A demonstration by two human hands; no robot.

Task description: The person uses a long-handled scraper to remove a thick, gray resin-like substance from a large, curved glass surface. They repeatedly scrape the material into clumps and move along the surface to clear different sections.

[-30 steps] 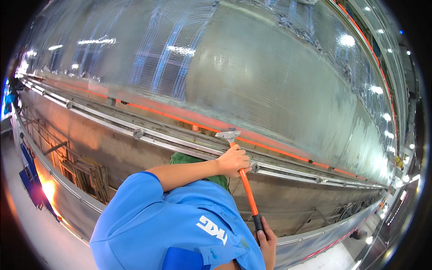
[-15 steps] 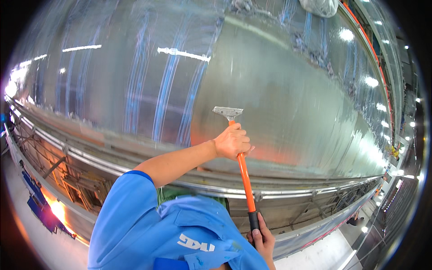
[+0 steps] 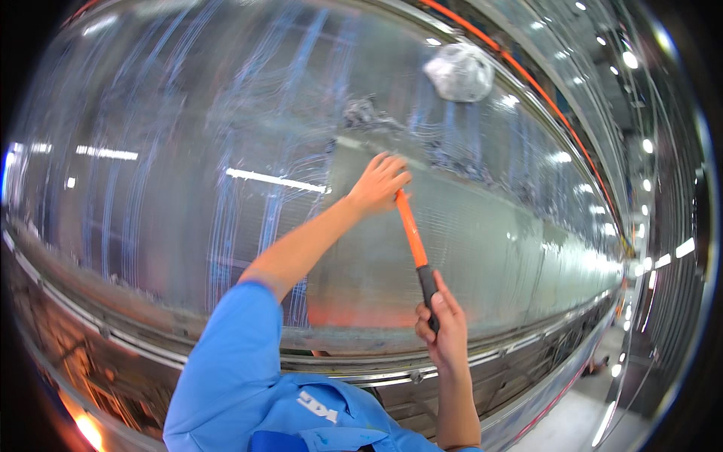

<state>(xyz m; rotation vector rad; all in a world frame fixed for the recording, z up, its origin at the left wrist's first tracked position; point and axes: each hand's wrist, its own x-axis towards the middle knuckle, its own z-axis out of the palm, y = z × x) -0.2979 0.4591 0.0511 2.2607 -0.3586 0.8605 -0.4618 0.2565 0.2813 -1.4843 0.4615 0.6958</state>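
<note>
A long-handled scraper (image 3: 410, 230) with an orange shaft and black grip reaches away from me over a broad, shiny metal surface (image 3: 444, 218). My left hand (image 3: 381, 182) is closed round the upper shaft and hides most of the blade end, which is blurred. Lower down, my right hand (image 3: 444, 320) wraps the black grip. Blue streaks (image 3: 222, 248) run over the surface to the left of the scraper. Around the shaft and to its right lies a smoother, greyish area without streaks. Crumpled grey residue (image 3: 369, 114) lies just beyond my left hand.
A clear plastic bag or crumpled film (image 3: 461, 73) lies on the far part of the surface. An orange hose or cable (image 3: 527, 75) follows the far edge. Along the near side runs a metal rail (image 3: 482, 352), close to my body. A bright orange glow (image 3: 88, 433) shows at lower left.
Both hands have pushed the scraper forward, away from my body. The right hand has come up from near my chest. My view has shifted, bringing the plastic bag further into the picture.
</note>
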